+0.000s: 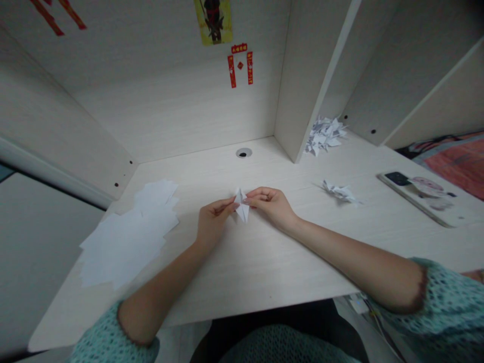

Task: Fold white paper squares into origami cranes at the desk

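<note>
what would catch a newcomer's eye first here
Probably the folded paper held between the left hand and right hand, near the middle of the desk. The red strips on the pale back panel likely come next, then the white sheets spread at the desk's left.

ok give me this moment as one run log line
left hand: pinches folded white paper; right hand: pinches it too; at left: paper sheets; at right: smartphone

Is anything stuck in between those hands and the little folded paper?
No, nothing I can see. The left hand and the right hand both pinch the folded paper directly. The white sheets lie off to the left and the small folded pieces off to the right, so neither is in between.
</note>
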Tool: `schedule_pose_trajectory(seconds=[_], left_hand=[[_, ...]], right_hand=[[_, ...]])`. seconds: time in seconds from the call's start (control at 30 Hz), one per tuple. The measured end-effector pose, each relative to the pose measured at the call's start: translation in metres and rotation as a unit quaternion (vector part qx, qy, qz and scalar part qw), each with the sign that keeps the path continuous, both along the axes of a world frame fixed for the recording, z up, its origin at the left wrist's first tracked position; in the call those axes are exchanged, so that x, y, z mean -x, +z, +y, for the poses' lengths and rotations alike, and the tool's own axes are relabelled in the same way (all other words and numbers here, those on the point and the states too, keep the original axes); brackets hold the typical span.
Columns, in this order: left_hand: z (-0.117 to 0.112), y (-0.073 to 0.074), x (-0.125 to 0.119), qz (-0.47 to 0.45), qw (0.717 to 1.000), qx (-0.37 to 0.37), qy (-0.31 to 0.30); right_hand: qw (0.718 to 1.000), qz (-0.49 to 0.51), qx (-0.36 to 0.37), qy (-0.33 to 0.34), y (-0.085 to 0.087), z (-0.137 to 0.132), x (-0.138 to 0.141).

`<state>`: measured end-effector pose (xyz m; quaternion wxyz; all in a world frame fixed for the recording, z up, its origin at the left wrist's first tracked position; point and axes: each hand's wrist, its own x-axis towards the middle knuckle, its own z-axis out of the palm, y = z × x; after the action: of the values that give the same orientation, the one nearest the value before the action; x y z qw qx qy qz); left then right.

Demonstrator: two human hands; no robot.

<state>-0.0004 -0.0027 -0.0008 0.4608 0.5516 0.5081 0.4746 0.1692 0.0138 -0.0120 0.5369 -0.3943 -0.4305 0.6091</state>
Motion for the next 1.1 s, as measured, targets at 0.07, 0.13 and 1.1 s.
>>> schedule_pose_trajectory(seconds=[0.07,0.13,1.1], left_hand=[[-0.0003,0.0016,-0.0001,-0.001,1.000,0.008,-0.007],[-0.0005,0.0043,-0.0003,0.008,1.000,0.016,-0.013],[-0.0003,0.0026,-0.0013,0.081,0.990,0.049,-0.104]], right_hand=[[1.000,0.001,-0.002,0.001,-0.0001,-0.0008,-0.0001],[1.000,0.006,-0.004,0.002,-0.0005,-0.0014,-0.0004],[0.996,-0.040,-0.061,0.048,0.0013,-0.0015,-0.0027]])
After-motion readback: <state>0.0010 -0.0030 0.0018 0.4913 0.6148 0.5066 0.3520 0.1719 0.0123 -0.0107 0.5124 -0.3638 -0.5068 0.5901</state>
